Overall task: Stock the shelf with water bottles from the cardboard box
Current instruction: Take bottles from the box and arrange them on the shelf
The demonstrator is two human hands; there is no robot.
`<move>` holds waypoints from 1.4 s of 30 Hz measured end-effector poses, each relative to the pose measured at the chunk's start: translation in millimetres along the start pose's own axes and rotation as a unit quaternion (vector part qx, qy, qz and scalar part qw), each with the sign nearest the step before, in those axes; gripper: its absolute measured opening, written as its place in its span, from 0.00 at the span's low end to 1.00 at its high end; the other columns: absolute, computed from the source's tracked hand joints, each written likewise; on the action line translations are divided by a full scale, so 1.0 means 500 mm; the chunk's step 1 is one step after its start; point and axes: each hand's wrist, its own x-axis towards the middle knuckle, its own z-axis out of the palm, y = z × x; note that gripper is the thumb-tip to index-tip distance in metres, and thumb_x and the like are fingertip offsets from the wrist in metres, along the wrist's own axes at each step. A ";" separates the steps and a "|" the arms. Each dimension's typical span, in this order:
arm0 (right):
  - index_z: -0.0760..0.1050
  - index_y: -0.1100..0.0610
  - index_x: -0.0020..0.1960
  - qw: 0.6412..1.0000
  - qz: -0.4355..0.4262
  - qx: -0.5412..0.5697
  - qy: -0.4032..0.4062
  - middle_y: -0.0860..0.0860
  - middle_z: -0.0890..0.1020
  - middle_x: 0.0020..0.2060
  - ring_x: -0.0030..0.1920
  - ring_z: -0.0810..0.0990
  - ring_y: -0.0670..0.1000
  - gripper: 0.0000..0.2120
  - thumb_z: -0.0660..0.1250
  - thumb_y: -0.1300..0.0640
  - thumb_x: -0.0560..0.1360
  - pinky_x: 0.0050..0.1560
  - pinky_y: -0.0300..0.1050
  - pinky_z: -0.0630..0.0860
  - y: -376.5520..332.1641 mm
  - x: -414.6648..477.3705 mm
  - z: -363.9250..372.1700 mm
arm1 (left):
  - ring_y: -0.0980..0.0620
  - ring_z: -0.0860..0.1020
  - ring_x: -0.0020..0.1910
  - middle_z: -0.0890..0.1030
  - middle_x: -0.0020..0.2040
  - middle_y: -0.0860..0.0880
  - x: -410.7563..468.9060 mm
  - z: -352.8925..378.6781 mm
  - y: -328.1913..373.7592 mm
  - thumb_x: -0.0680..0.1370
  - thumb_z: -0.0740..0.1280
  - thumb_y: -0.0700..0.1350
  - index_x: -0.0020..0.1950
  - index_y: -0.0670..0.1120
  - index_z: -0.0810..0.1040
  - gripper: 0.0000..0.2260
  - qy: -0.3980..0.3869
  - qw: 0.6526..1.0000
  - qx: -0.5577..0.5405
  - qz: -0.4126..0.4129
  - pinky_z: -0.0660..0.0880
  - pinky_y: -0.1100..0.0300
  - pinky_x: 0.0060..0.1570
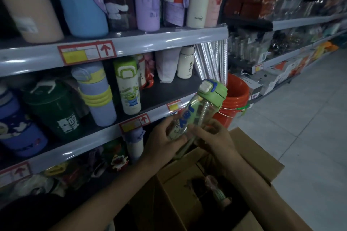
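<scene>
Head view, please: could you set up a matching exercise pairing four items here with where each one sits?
Things: 1 green-lidded bottle; 2 orange bucket; 3 blue jug; 4 alien-print bottle.
Places: A top shelf; B beside the shelving's end; C gripped by left hand and right hand; D middle shelf.
Pairs: 1-C, 2-B, 3-A, 4-D.

Both bare forearms reach forward. The left grip (pixel 165 137) and right grip (pixel 214 138), side by side, curl their fingers round one bottle (pixel 199 110).
</scene>
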 end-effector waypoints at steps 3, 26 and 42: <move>0.78 0.56 0.60 0.999 0.013 -0.013 -0.026 0.53 0.88 0.46 0.43 0.88 0.50 0.21 0.80 0.55 0.70 0.40 0.39 0.82 -0.011 0.011 0.026 | 0.66 0.77 0.60 0.81 0.59 0.64 0.019 -0.002 -0.012 0.75 0.75 0.47 0.65 0.62 0.76 0.21 0.036 0.999 0.000 0.007 0.78 0.59 0.61; 0.74 0.64 0.65 0.983 -0.171 -0.051 -0.050 0.60 0.87 0.51 0.46 0.87 0.54 0.27 0.76 0.75 0.68 0.45 0.46 0.83 -0.019 0.346 0.142 | 0.57 0.76 0.65 0.77 0.68 0.55 0.201 -0.075 -0.027 0.71 0.67 0.50 0.77 0.57 0.68 0.32 0.103 0.995 0.012 -0.005 0.73 0.61 0.63; 0.75 0.44 0.67 0.979 -0.179 -0.076 -0.058 0.53 0.85 0.51 0.51 0.85 0.54 0.38 0.79 0.72 0.65 0.52 0.53 0.84 -0.019 0.500 0.189 | 0.70 0.72 0.59 0.71 0.65 0.64 0.315 -0.069 -0.063 0.79 0.69 0.40 0.81 0.53 0.62 0.32 0.155 0.985 -0.071 -0.040 0.68 0.79 0.55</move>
